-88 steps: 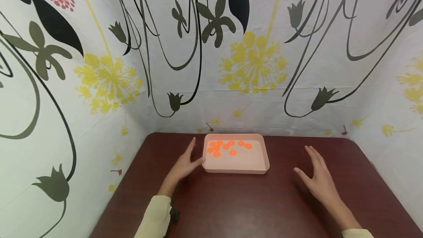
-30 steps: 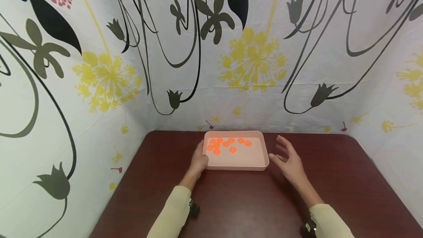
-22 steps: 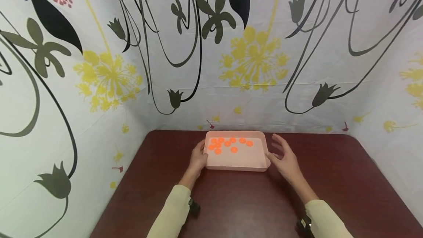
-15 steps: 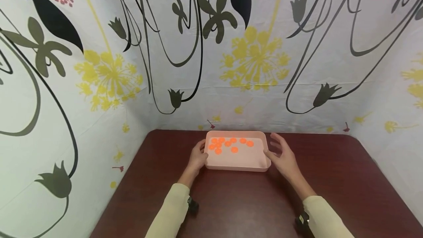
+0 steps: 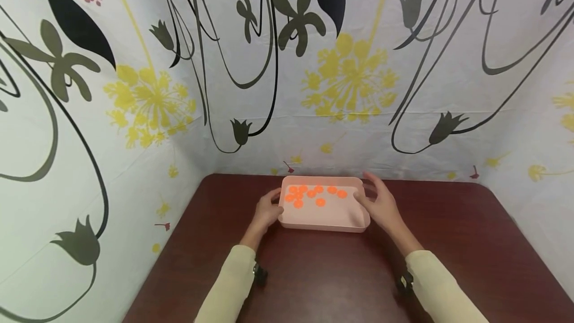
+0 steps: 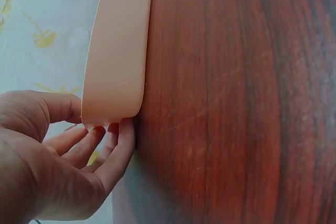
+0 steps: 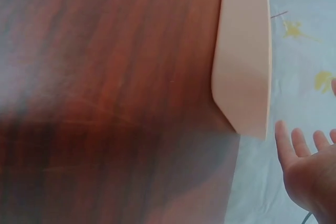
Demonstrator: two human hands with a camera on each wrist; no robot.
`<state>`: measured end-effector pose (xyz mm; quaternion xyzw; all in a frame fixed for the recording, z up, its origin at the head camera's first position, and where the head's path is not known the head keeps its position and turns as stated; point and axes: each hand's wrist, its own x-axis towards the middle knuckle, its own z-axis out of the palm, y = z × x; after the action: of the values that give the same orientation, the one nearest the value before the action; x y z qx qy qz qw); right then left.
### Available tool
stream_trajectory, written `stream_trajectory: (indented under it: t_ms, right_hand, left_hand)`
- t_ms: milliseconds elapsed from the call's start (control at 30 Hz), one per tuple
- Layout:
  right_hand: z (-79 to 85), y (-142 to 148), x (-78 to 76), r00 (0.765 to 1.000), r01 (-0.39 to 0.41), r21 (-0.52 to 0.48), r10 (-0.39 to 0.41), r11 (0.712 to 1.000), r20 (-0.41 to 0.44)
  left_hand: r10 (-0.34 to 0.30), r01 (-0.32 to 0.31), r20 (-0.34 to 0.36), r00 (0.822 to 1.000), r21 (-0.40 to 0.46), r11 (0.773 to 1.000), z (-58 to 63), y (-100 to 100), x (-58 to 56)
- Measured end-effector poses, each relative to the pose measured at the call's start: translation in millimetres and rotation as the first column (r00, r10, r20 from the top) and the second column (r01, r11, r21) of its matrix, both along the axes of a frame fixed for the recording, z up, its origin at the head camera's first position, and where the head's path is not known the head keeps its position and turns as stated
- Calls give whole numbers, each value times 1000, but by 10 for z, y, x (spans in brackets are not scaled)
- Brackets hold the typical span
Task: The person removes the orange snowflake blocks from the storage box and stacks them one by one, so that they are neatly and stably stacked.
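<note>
1. Nearest me, a pale left sleeve point(image 5: 228, 283) and right sleeve point(image 5: 441, 288) reach in over the dark wood-grain surface point(image 5: 332, 273), a small black device point(image 5: 260, 274) at the left wrist and another black device point(image 5: 404, 283) at the right.
2. The left hand point(image 5: 266, 212) grips the tray's left end; in the left wrist view its fingers point(image 6: 123, 153) curl against the tray's end.
3. The right hand point(image 5: 381, 206) is at the other end, its thumb reaching over the right rim. Its fingers stand spread wide outside the wall, and from the right wrist they look clear of it; whether the thumb touches, I cannot tell.
4. Between the hands, the shallow peach tray point(image 5: 329, 217) appears to sit flat on the surface, near the far edge. I'd judge it light and stiff, probably smooth plastic, and a little slippery. The two short ends seem the best hold, thumbs over the rim and fingers outside, kept level.
5. Inside, flat orange discs point(image 5: 311, 194) lie mostly toward the far left, some touching or overlapping. They look thin and loose, likely to slide if the tray tips; their material I cannot tell.
6. Farthest off hangs a white floral cloth point(image 5: 291, 138), just behind the surface.
</note>
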<state>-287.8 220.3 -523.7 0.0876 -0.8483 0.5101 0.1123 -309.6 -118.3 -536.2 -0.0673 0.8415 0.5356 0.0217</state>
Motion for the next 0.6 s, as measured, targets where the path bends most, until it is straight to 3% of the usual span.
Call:
stream_trajectory:
  t_ms: [267,600]
  right_hand:
    - [38,-69,-110,1000,-13,89,14,996,-11]
    - [16,-170,-285,989,-51,136,31,989,143]
  left_hand:
    - [1,-2,19,1000,10,1000,-3,-17,2]
    - [-33,29,61,998,62,998,43,-57,0]
